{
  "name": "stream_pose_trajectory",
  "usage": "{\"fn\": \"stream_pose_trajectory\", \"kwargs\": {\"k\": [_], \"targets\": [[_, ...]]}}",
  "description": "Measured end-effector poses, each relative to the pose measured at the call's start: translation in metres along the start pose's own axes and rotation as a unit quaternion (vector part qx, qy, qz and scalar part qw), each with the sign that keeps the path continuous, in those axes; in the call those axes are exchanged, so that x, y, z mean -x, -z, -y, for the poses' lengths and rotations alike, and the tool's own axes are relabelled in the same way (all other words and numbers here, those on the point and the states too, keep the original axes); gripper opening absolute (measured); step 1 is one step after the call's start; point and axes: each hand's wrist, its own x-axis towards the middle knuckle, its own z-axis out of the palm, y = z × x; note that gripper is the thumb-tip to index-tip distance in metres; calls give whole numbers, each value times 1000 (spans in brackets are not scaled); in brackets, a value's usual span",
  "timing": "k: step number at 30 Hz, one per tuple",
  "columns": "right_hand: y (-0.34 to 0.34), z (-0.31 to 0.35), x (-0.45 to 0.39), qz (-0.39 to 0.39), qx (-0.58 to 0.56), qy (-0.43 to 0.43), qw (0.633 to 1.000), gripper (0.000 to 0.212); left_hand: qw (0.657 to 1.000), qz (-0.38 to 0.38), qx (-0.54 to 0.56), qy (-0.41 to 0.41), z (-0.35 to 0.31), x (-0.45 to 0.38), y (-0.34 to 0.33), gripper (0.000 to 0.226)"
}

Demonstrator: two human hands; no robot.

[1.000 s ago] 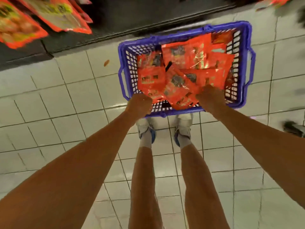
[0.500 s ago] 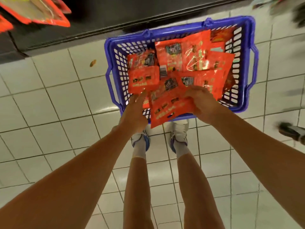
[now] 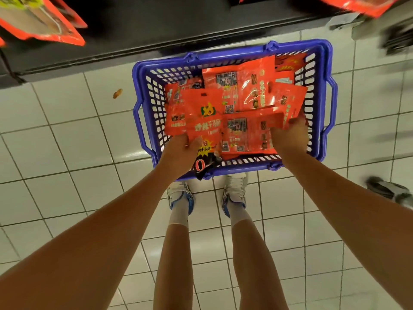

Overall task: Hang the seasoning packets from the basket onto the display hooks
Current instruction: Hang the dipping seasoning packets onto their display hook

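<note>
Tiled floor [image 3: 67, 135], pale squares with dark grout, fills most of the view. A dark shelf base [image 3: 156, 41] runs along its far edge.

Blue basket [image 3: 143, 121] stands on the floor just beyond the person's shoes [image 3: 181, 195], its far side close to the shelf base. It holds a loose, overlapping pile of red seasoning packets [image 3: 241, 90], several layers deep and lying at differing angles.

Hanging packets [image 3: 40, 23] show at far left and far right, above the shelf base. The hooks themselves cannot be made out.

Left hand [image 3: 178, 153] is at the near left of the basket, fingers curled round the lower part of a front-facing packet [image 3: 201, 117], which is lifted and overhangs the near rim. Right hand [image 3: 288, 137] is at the near right, fingers curled over the edge of a back-facing packet [image 3: 243, 135] lying in the pile; how many packets it holds cannot be told.

A small brown scrap [image 3: 117, 93] lies on the floor to the left of the basket.

Assessed risks: the packets are glossy and overlap, so lifting may drag neighbours over the rim onto the floor. Gripping by the lower end leaves the hang hole [image 3: 203, 94] at the far end, so regripping is likely needed and a packet could slip. Bending over the basket with feet close to it invites a knock.
</note>
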Motion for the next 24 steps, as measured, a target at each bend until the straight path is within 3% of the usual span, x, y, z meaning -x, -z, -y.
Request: {"fn": "stream_pose_trajectory", "kwargs": {"k": [2,5,9,13,18,21,24], "targets": [[-2,-10,-7,57,26,-32,998,47,999,-2,17,30,2,2,2,27],[-2,-15,-6,97,48,-25,994,22,998,-4,32,49,3,3,4,15],[4,-2,12,171,-63,-1,983,8,996,-10,64,57,-5,6,11,34],[12,29,40,258,-180,-4,949,30,993,3,90,73,-21,13,17,31],[26,78,73,335,-379,-125,854,24,990,44,134,7,-45,34,20,36],[35,101,89,325,-501,-184,781,41,977,85,195,-11,-65,51,22,40],[48,123,106,301,-548,-192,756,31,974,87,207,-27,-85,69,22,28]]}}
